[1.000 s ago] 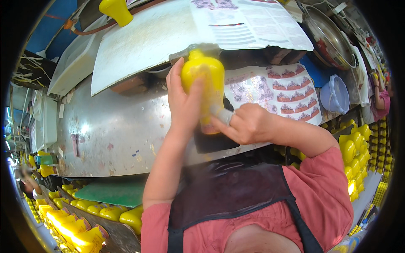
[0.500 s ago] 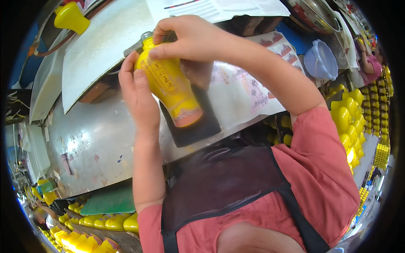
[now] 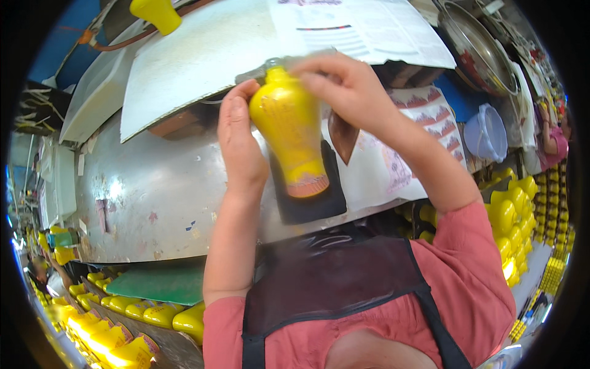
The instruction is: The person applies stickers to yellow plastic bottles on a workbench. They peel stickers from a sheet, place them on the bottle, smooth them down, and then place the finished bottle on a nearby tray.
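No text can be read clearly. On the yellow bottle (image 3: 289,117) in the centre of the frame, faint reddish marks run lengthwise down the body, too blurred to make out. The printed sheet (image 3: 381,37) at the upper right of centre carries lines of small print and a dark bar, all too small to read. Some of the yellow bottles (image 3: 161,314) lying in a row at the lower left also bear small, illegible marks.
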